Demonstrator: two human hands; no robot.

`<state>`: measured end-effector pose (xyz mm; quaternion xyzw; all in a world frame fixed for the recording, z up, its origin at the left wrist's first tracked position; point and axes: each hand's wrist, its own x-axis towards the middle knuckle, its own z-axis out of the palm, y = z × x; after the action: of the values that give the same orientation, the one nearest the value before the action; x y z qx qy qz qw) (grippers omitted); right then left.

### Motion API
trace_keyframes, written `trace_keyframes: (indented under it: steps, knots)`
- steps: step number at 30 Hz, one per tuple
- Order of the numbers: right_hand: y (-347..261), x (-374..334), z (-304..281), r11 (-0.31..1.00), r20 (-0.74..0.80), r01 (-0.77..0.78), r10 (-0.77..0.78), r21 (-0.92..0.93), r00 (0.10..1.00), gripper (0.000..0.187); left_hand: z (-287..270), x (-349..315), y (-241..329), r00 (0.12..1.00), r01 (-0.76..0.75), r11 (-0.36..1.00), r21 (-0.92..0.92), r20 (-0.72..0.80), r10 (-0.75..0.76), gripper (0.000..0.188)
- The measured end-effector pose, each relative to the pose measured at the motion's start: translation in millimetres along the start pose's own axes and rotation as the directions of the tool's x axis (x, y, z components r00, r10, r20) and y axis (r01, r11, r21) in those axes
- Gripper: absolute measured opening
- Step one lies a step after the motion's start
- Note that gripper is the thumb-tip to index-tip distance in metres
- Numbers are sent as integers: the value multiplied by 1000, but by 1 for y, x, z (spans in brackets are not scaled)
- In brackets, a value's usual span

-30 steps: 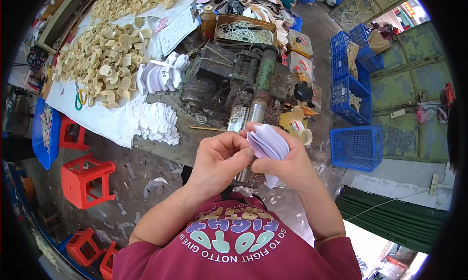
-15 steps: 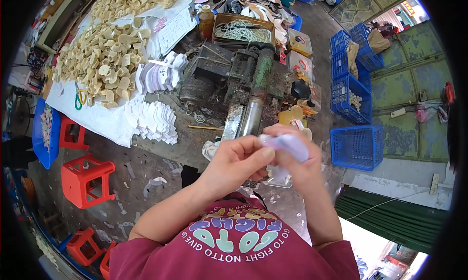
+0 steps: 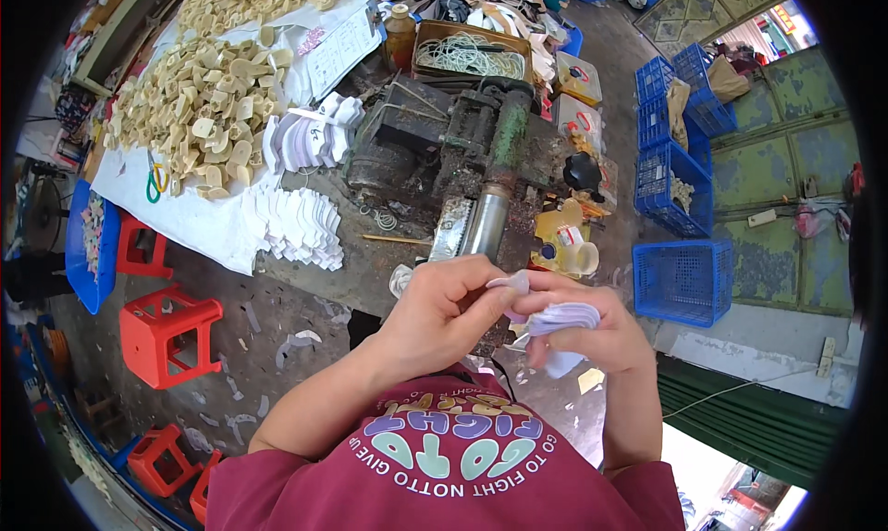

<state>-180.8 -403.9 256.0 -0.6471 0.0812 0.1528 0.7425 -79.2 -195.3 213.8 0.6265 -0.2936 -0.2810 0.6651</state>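
Note:
My right hand (image 3: 614,331) is closed around a small stack of thin, pale lavender-white cut pieces (image 3: 564,316), their layered edges showing between fingers and thumb. Beside it, my left hand (image 3: 433,307) pinches the end of a single pale piece (image 3: 511,281) between thumb and fingers. That piece reaches across to my right fingertips, and its far end is hidden. Both hands are just in front of a greasy machine with a shiny metal roller (image 3: 487,226). Left of the machine lie white curved pieces (image 3: 294,228) in overlapping rows, with a tied lavender-white bundle (image 3: 313,141) behind them.
A big heap of beige moulded pieces (image 3: 208,115) covers the table's left side, near scissors (image 3: 154,181). Red stools (image 3: 166,339) stand on the scrap-strewn floor at left. Blue crates (image 3: 683,283) are at right. A yellow cut-open container (image 3: 560,240) sits beside the machine.
My right hand has turned and moved slightly right and down, so the layered stack now shows. The left hand's pinched piece is now distinct from the stack. The whole view has shifted slightly.

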Motion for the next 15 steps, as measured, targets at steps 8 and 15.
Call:
trace_keyframes:
  steps: [8, 15]
  knots:
    - [25, 18, -20, 921, -66, -386, 383, -50, 921, 40, -20, -11, -55, 937, -33, 870, 493, -286, 198, 24]
    - [28, 32, -7, 963, -185, -252, 266, 99, 946, 49, -23, -11, -86, 908, 0, 900, 436, -378, 183, 13]
